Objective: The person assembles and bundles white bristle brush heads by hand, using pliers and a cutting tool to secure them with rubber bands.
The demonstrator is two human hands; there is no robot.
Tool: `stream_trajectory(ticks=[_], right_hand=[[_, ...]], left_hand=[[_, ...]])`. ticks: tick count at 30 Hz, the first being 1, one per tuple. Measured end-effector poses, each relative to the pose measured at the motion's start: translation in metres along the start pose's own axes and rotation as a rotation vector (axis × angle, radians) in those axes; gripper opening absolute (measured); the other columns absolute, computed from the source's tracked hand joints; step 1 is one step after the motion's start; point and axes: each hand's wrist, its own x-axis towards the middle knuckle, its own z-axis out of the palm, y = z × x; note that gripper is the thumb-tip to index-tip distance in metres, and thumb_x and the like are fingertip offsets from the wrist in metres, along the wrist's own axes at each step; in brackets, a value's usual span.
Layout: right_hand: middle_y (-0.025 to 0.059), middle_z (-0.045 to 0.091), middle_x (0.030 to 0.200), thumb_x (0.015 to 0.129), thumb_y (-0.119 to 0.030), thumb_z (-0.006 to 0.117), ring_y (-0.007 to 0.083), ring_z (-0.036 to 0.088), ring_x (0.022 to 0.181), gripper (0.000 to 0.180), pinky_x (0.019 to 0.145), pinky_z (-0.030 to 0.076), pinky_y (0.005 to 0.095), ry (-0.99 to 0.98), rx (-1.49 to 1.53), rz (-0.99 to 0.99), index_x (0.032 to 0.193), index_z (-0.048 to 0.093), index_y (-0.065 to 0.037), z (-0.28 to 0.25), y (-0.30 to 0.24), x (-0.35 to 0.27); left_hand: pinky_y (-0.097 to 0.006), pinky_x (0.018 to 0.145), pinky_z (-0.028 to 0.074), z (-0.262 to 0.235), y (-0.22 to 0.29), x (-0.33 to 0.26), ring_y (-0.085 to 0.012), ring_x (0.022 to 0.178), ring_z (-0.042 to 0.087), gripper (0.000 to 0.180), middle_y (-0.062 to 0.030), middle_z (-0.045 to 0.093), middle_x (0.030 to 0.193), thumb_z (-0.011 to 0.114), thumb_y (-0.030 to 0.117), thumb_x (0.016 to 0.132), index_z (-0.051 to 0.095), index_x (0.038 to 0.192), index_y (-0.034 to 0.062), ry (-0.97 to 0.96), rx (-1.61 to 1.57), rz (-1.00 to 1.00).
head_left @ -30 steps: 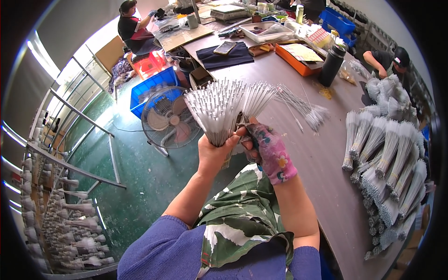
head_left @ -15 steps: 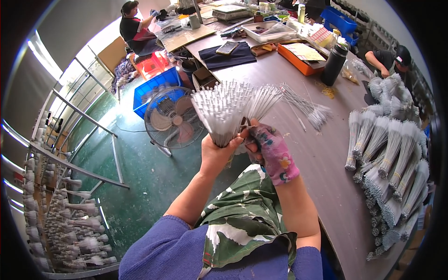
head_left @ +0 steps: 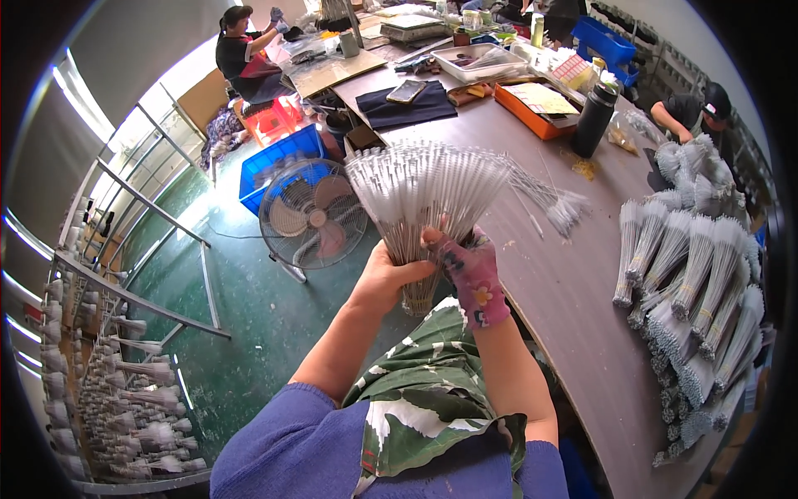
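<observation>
A thick, fanned-out bundle of thin wire brushes (head_left: 428,187) with white bristle heads stands upright between my two hands, heads up. My left hand (head_left: 389,279) is closed round the wire stems from the left side. On the right side, my right hand (head_left: 472,274), in a pink flowered fingerless glove, grips the same stems, its thumb across the front. Below the hands the stem ends (head_left: 418,301) show, gathered together. Some loose wire brushes (head_left: 553,200) lie on the table just beyond my right hand.
Many tied brush bundles (head_left: 690,258) are heaped on the table's right (head_left: 582,333). A black bottle (head_left: 595,121), orange tray (head_left: 536,108) and dark cloth with a phone (head_left: 406,91) lie farther back. A floor fan (head_left: 314,214) and blue crate (head_left: 278,162) stand left. Two co-workers sit farther off.
My right hand has closed round the stems and brought its brushes against those in my left hand. The two groups now form one wide fan, held slightly lower.
</observation>
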Motion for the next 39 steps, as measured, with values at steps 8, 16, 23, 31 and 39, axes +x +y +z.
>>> stream_trajectory(ticks=[8,16,23,31,39], right_hand=[[0.0052,0.064,0.079,0.077,-0.007,0.071,0.011,0.061,0.07,0.021,0.061,0.048,0.0219,0.138,-0.068,0.006,0.093,0.061,0.0,-0.005,-0.007,0.001],[0.0062,0.064,0.08,0.078,-0.007,0.069,0.0117,0.062,0.069,0.018,0.06,0.048,0.0214,0.173,-0.009,0.008,0.093,0.06,0.0,-0.016,-0.005,-0.005],[0.0053,0.063,0.084,0.076,-0.006,0.071,0.0116,0.061,0.074,0.029,0.066,0.048,0.0225,0.127,0.0,-0.063,0.099,0.056,0.0,-0.024,0.004,-0.008],[0.0058,0.064,0.089,0.071,-0.001,0.073,0.0111,0.06,0.076,0.032,0.069,0.049,0.0242,0.091,-0.202,-0.207,0.099,0.058,0.001,-0.014,0.001,-0.01],[0.0035,0.064,0.088,0.07,-0.002,0.073,0.0108,0.059,0.074,0.032,0.068,0.047,0.0239,0.211,-0.14,-0.252,0.099,0.061,0.0,-0.019,-0.018,-0.018]], left_hand=[[-0.03,0.082,0.047,-0.015,0.01,-0.005,-0.0162,0.09,0.06,0.028,-0.0075,0.063,0.099,0.063,0.001,0.08,0.057,0.107,0.0002,0.094,-0.083,-0.011],[-0.029,0.077,0.05,-0.009,0.0,-0.009,-0.0175,0.086,0.063,0.023,-0.0083,0.064,0.096,0.061,0.002,0.083,0.057,0.105,-0.0019,0.142,-0.072,0.047],[-0.025,0.075,0.048,-0.007,-0.012,-0.005,-0.0106,0.083,0.059,0.017,-0.0048,0.063,0.094,0.062,0.003,0.083,0.058,0.099,-0.0011,0.157,0.0,0.068],[-0.024,0.076,0.047,0.009,-0.003,-0.006,-0.0083,0.084,0.058,0.016,-0.0023,0.064,0.094,0.063,0.005,0.083,0.059,0.098,0.0013,0.102,0.045,0.096],[-0.025,0.077,0.047,0.005,0.001,-0.009,-0.008,0.085,0.057,0.018,-0.0014,0.062,0.094,0.064,0.01,0.084,0.059,0.1,0.0028,0.048,-0.018,-0.029]])
